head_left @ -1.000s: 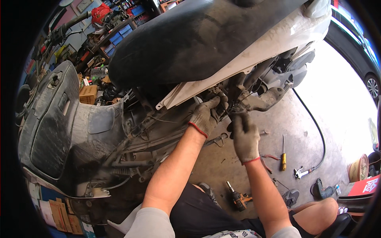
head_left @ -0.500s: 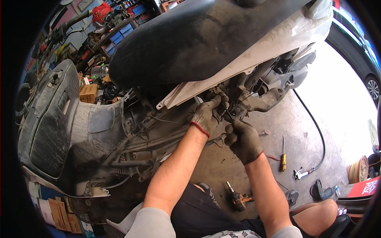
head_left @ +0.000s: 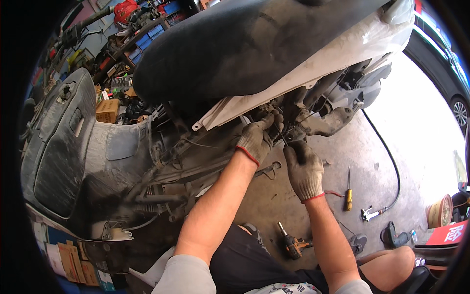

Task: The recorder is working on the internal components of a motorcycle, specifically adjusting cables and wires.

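My left hand (head_left: 255, 137), in a dirty knit glove with a red cuff, reaches under the white side panel (head_left: 289, 81) of a motor scooter. Its fingers are curled among the greasy engine parts (head_left: 295, 115), and what they grip is hidden. Just right of it and lower, my right hand (head_left: 304, 171), gloved alike, pinches the lower end of a thin dark rod or cable (head_left: 280, 133). This thin piece runs up toward the left fingertips; its exact kind cannot be made out. The long black seat (head_left: 215, 54) spans above both hands.
On the concrete floor lie a yellow-handled screwdriver (head_left: 349, 198), an orange-black power driver (head_left: 293, 245), a second drill (head_left: 395, 235) and an air hose (head_left: 391, 147) with a metal nozzle. Cluttered shelves (head_left: 142, 41) stand at far left; a dark car (head_left: 435, 63) is at far right.
My right hand has turned so the back of its glove faces up, its fingers now closer together around the thin piece. My left hand stays nearly in place.
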### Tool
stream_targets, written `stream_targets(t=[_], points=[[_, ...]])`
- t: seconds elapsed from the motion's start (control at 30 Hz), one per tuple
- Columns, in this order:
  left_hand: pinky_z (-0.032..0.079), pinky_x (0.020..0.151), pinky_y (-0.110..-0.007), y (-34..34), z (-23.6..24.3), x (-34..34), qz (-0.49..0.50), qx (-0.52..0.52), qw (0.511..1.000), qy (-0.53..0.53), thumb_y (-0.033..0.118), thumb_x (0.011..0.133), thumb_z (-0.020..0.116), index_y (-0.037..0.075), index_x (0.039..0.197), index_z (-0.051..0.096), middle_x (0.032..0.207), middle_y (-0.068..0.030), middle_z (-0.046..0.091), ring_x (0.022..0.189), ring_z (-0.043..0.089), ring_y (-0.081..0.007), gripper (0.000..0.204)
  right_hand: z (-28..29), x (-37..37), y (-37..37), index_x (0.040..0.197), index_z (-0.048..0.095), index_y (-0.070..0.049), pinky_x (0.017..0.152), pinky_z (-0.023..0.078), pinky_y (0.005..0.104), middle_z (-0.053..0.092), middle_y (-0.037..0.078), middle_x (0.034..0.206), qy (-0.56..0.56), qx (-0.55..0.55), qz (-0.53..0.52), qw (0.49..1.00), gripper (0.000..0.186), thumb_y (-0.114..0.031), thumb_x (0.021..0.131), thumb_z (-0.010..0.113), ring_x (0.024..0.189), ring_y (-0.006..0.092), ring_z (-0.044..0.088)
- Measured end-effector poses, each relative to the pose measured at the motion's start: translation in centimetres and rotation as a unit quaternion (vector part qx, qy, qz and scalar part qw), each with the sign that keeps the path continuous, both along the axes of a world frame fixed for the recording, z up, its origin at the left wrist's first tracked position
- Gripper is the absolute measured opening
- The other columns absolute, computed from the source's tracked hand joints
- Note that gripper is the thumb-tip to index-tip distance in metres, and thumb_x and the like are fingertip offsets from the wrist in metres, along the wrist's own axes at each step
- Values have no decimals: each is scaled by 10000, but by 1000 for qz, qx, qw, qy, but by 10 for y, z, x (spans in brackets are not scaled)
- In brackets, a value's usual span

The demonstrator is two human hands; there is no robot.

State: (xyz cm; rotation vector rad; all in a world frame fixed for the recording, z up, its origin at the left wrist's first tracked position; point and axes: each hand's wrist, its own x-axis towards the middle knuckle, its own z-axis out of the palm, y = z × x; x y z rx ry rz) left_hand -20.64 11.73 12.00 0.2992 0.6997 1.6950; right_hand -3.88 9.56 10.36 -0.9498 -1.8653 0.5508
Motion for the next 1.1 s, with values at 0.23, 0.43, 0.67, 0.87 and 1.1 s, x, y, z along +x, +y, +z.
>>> stream_targets(t=[0.23,0.43,0.67,0.87,1.1], points=[[607,755,-303,0,-2,1,6,-25,999,21,49,968,548,4,1089,624,996,-97,679,906,686,-210,150,12,-2,2,1107,569,33,503,451,297,662,105,771,382,-545,229,710,301,-235,990,497,529,175,576],[606,762,-309,-1,-1,0,2,-14,1000,14,54,968,553,-3,1086,626,1003,-103,681,899,688,-210,150,7,-3,-4,1130,589,-9,583,484,346,674,105,857,54,-94,17,994,266,-214,969,535,653,167,618],[604,757,-312,-1,-1,-2,-7,-14,1000,-19,58,969,554,-8,1099,619,1009,-103,679,897,688,-208,160,13,-2,-5,1072,630,-14,561,481,272,669,86,803,214,-368,87,901,277,-259,959,566,587,142,596],[602,761,-316,-1,2,1,-4,-27,1000,0,64,969,557,0,1109,616,1008,-104,678,892,688,-208,164,-10,-3,9,1137,597,10,552,475,260,665,69,835,351,-503,222,758,322,-259,967,551,588,143,587],[597,765,-317,-1,0,-1,-13,-9,1000,-9,64,970,555,3,1109,616,1007,-103,679,897,686,-206,163,8,-11,-11,1155,583,-20,635,510,287,683,95,886,144,-197,46,969,255,-185,967,533,677,162,621]])
